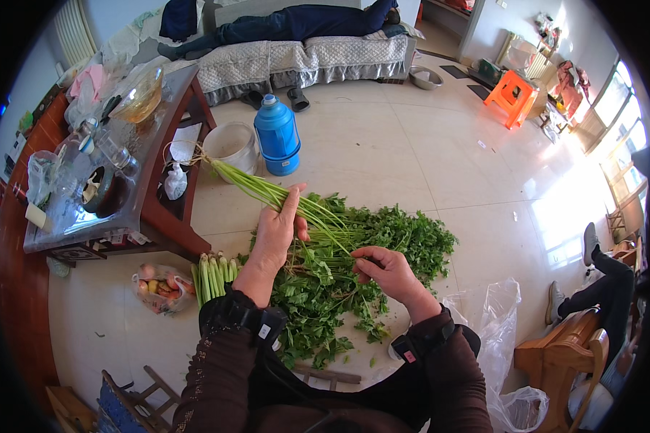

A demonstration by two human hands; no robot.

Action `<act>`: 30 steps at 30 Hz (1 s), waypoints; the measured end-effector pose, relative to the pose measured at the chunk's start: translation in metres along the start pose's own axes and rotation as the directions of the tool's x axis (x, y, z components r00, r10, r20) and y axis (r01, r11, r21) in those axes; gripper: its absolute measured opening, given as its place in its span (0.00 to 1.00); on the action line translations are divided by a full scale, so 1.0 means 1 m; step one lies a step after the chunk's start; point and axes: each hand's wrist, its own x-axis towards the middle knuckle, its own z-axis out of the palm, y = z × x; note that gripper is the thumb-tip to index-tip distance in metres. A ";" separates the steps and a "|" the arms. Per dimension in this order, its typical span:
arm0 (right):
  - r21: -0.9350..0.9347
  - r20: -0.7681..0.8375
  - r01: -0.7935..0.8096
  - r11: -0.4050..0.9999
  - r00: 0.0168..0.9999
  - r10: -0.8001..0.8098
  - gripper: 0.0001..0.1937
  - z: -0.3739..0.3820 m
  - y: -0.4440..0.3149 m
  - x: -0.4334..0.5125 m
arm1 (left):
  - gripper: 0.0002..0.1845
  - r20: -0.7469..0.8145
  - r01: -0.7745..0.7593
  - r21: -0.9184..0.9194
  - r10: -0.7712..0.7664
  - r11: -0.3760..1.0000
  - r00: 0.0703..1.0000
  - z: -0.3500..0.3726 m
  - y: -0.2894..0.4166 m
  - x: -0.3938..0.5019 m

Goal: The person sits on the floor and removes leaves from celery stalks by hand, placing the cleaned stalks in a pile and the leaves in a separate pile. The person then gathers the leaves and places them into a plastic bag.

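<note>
My left hand (281,227) grips a small bunch of long green stalks (244,178), which look like thin celery. The thin roots point up and left, over the rim of a white bucket. The other ends slope down to the right, toward my right hand (384,270). Its thumb and fingertips are closed on the end of one stalk. Under both hands a large heap of leafy green stalks (411,235) covers the floor, with loose leaves at its near edge. Beside my left forearm stands a bundle of thick celery stalks (215,273), cut ends up.
A white bucket (230,138) and a blue thermos jug (277,135) stand beyond the heap. To the left are a dark wooden table (168,216) and a bag of fruit (162,289). Clear plastic (493,325) lies at right. One person lies on the sofa (281,59); another sits at right.
</note>
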 end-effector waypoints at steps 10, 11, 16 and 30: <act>0.026 0.046 -0.094 0.995 0.995 0.093 0.11 0.010 0.002 -0.002 | 0.23 0.026 0.057 0.029 -0.057 0.998 0.998 0.002 -0.003 -0.001; 0.021 0.049 -0.118 0.993 0.992 0.117 0.11 0.008 0.002 -0.002 | 0.23 0.040 0.053 0.020 -0.054 0.998 0.998 0.002 -0.004 -0.002; 0.070 -0.047 -0.123 0.990 0.991 0.127 0.12 0.003 -0.003 0.001 | 0.22 -0.004 0.033 -0.033 -0.033 0.999 0.999 -0.003 -0.002 0.002; 0.203 0.040 -0.040 0.978 0.999 0.033 0.11 -0.004 -0.001 -0.001 | 0.21 -0.155 -0.019 -0.158 -0.006 0.987 0.988 -0.017 0.005 0.010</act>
